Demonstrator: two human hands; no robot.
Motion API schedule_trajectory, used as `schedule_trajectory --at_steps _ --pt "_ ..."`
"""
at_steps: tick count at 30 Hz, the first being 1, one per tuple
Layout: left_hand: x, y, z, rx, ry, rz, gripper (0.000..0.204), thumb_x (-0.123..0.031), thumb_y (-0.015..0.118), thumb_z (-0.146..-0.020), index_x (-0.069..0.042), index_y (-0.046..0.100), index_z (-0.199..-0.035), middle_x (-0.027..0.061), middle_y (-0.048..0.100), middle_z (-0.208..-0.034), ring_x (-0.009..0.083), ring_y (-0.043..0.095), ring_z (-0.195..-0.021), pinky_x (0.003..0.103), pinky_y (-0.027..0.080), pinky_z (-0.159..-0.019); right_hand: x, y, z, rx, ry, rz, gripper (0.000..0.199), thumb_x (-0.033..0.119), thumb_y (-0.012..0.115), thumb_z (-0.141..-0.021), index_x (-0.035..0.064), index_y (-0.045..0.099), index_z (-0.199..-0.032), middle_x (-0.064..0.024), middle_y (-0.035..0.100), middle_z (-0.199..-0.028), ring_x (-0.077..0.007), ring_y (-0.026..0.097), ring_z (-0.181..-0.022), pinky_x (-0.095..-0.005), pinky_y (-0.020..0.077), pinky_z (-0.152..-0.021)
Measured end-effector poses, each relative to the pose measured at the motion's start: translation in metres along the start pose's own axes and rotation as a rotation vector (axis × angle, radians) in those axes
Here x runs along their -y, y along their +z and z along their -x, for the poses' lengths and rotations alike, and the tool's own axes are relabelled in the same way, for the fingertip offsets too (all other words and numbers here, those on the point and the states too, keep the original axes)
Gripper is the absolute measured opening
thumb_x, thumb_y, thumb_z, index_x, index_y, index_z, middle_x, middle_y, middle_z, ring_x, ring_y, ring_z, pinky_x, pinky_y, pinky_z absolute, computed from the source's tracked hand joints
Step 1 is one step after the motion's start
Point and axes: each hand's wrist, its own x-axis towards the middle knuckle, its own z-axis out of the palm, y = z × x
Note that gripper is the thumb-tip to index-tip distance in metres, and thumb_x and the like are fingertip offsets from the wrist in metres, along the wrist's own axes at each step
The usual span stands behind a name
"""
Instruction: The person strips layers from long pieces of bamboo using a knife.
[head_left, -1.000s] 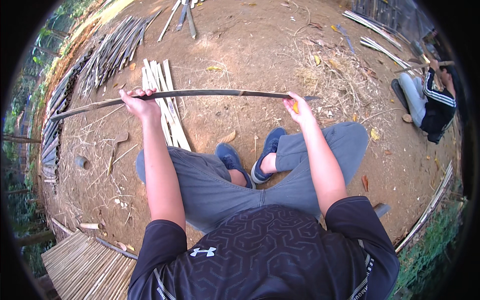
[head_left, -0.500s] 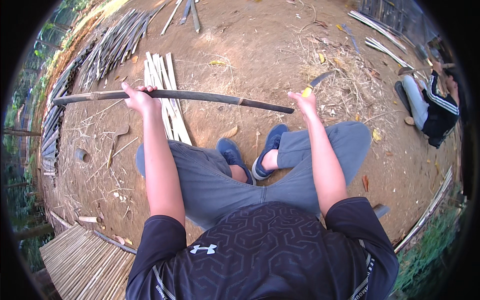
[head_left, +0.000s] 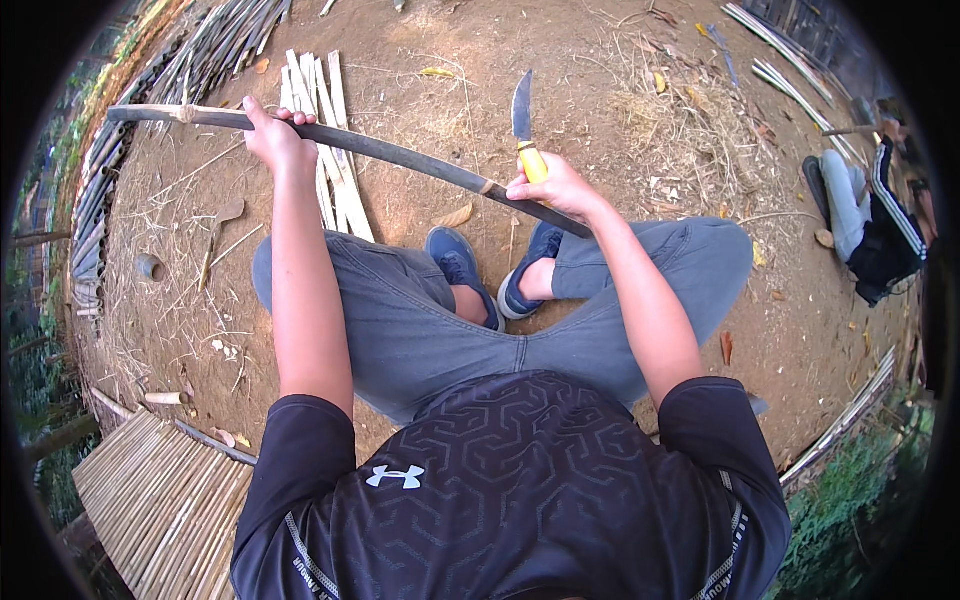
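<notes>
A long, dark-skinned bamboo strip (head_left: 390, 154) stretches across in front of me, its right end lower than its left. My left hand (head_left: 280, 140) is closed round it left of the middle, with the thumb on top. Near the strip's right end, my right hand (head_left: 555, 190) grips a knife (head_left: 534, 165) by its yellow handle. The curved blade points up and away from me, above the strip. The fingers of that hand also meet the strip beside a pale node; how firmly they hold it is hidden.
Pale split bamboo strips (head_left: 345, 195) lie beyond my left knee, with a dark strip pile (head_left: 215, 50) farther off. A flat-ended tool (head_left: 228, 212) and short bamboo tube (head_left: 150, 266) lie left. A slatted bamboo surface (head_left: 165, 490) is lower left. Another person (head_left: 885, 230) sits at right.
My right hand has moved left with the knife, from beyond the strip's end onto the strip. The blade has swung upright. The strip's left end has risen and its right end dipped.
</notes>
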Motion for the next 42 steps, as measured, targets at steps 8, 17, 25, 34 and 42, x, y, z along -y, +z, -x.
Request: schedule_trajectory --at_steps 8,17,25,34,42 --pt "0.000 -0.002 -0.001 0.032 -0.033 -0.003 0.035 -0.040 0.051 -0.103 -0.009 0.036 -0.106 0.0039 0.043 -0.073 0.0155 0.043 -0.055 0.034 0.043 -0.052 0.000 -0.008 0.003 0.215 0.149 -0.150 0.040 0.009 0.081 -0.077 0.0080 0.052 -0.104 -0.0036 0.067 -0.093 -0.0128 0.066 -0.084 -0.0283 0.0538 -0.069" --pt "0.008 -0.004 -0.006 0.061 -0.049 -0.006 0.034 -0.037 0.053 -0.102 -0.009 0.035 -0.107 0.0055 0.045 -0.075 0.0164 0.046 -0.055 0.034 0.045 -0.050 0.009 -0.007 0.011 0.230 0.117 -0.118 0.038 0.009 0.080 -0.079 0.0075 0.051 -0.104 -0.0048 0.067 -0.092 -0.0133 0.068 -0.082 -0.0291 0.0568 -0.069" --pt "0.012 -0.012 -0.019 0.051 -0.046 -0.023 0.032 -0.031 0.055 -0.102 -0.007 0.034 -0.104 0.0070 0.046 -0.077 0.0174 0.047 -0.055 0.035 0.046 -0.048 0.010 -0.001 0.012 0.211 0.041 -0.068 0.036 0.009 0.078 -0.080 0.0070 0.051 -0.103 -0.0060 0.069 -0.089 -0.0138 0.069 -0.081 -0.0304 0.0582 -0.067" --pt "0.011 -0.014 -0.022 0.051 -0.053 -0.010 0.032 -0.030 0.056 -0.101 -0.006 0.036 -0.108 0.0069 0.046 -0.077 0.0168 0.046 -0.054 0.035 0.045 -0.047 0.010 0.002 0.014 0.202 0.002 -0.075 0.036 0.008 0.078 -0.079 0.0067 0.051 -0.104 -0.0063 0.070 -0.087 -0.0122 0.067 -0.077 -0.0282 0.0565 -0.064" --pt "0.012 -0.009 -0.017 0.009 -0.049 -0.041 0.029 -0.026 0.056 -0.102 -0.007 0.035 -0.108 0.0063 0.046 -0.073 0.0157 0.044 -0.051 0.035 0.044 -0.045 0.006 0.009 0.012 0.114 -0.103 -0.020 0.039 0.002 0.078 -0.074 0.0049 0.052 -0.103 -0.0057 0.067 -0.085 -0.0115 0.064 -0.075 -0.0278 0.0535 -0.065"
